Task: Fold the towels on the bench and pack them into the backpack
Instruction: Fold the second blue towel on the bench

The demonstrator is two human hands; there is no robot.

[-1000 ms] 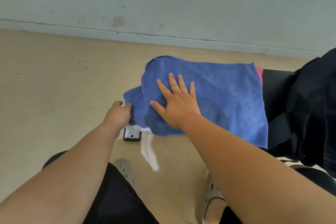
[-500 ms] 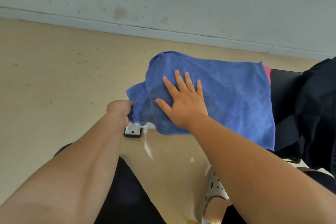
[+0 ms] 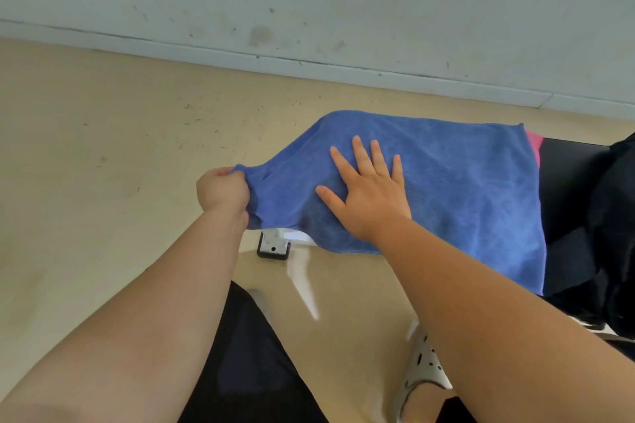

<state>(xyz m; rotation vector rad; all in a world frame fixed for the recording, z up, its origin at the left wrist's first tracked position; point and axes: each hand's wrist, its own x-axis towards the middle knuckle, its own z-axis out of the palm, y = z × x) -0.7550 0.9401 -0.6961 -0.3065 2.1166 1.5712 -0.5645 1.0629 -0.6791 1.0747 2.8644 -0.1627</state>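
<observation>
Left hand: The left hand [image 3: 223, 191] was closed tight round a bunch of cloth at the left corner of the blue towel [image 3: 464, 189].
Right hand: The right hand [image 3: 369, 196] lay flat on the towel with its fingers straight and spread. It pressed down and gripped nothing.
Change: In the past second the left hand had risen and drawn out to the left. The corner, which had drooped in a slack fold, was now stretched taut. The right hand had kept its place as an anchor.
Meaning: This looked like smoothing the cloth ahead of a fold. No fold of this towel was finished, and packing seemed some way off.
Towel's place: The towel was spread over the left end of the dark worktop [image 3: 567, 182], with its near edge hanging over the front.
Second towel: A sliver of a pink towel [image 3: 534, 151] peeked out under the blue one's far right corner.
Backpack: The black backpack [image 3: 615, 233] sat at the right edge, just beside the towel. I could not tell whether it was open.
Writing: No brand, label or lettering could be read anywhere.
</observation>
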